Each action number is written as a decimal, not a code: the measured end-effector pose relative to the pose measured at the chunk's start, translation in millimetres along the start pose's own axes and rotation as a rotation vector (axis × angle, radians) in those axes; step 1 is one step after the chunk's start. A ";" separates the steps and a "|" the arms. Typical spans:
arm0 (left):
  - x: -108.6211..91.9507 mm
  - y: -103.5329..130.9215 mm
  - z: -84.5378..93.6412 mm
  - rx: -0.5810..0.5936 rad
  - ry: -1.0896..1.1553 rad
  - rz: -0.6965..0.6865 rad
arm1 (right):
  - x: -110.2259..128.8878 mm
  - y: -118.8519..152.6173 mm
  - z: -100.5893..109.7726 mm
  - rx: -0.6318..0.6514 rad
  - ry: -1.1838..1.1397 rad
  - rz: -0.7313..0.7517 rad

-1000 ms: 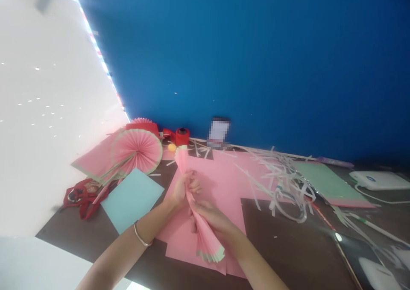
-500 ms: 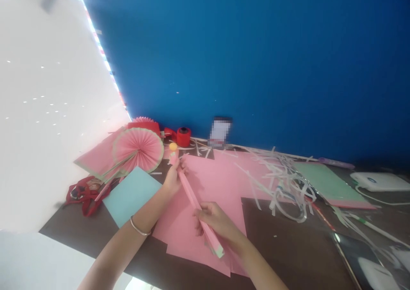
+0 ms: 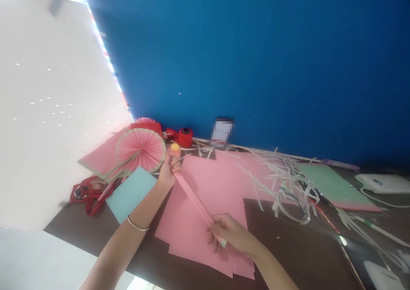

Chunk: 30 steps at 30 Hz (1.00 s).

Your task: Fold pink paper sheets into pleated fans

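Observation:
A long, narrow folded strip of pink paper [image 3: 193, 195] with a pale green end runs slantwise between my two hands. My left hand [image 3: 169, 167] is closed round its far end, just beside a small yellow round thing [image 3: 174, 147]. Near the strip's close end, my right hand [image 3: 226, 232] pinches it between thumb and fingers, and the green tip shows past them. Beneath the strip lie several pink paper sheets [image 3: 205, 251], overlapping on the dark table [image 3: 278, 264]. A pleated pink paper fan [image 3: 141, 147] with a pale green edge rests to the left of my left hand.
A light blue sheet [image 3: 130, 194] lies by my left forearm, with a red strap-like bundle [image 3: 91, 194] beyond it. A red roll [image 3: 185, 137] stands by the blue wall. White paper strips [image 3: 285, 187], a green sheet pack [image 3: 339, 183] and a white device [image 3: 381, 182] are at right.
My right hand has slid down along the folded paper strip to its near end. My left hand has shifted slightly back toward the fan, still gripping the far end.

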State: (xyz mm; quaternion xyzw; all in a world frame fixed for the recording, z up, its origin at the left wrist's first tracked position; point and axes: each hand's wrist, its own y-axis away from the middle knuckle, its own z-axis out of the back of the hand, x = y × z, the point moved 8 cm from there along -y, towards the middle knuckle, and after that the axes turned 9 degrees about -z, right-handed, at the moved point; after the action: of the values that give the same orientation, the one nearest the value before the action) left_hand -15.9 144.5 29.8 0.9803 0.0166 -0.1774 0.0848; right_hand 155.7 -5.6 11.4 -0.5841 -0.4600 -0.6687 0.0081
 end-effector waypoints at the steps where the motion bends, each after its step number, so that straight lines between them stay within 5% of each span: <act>1: -1.3 -0.6 0.8 0.002 0.011 0.001 | -2.5 2.9 1.8 -0.013 -0.003 -0.011; 18: -5.6 3.3 -0.9 -0.019 0.021 -0.010 | -21.0 21.5 20.1 -0.218 0.025 -0.016; 30: -5.5 7.3 2.1 -0.044 0.030 0.018 | -17.8 37.7 15.5 -0.372 0.258 0.071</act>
State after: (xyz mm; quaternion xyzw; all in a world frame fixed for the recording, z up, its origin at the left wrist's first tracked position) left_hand -21.3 137.0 31.0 0.9809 0.0127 -0.1615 0.1079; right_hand 194.0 -27.1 18.5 -0.5009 -0.3030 -0.8105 -0.0173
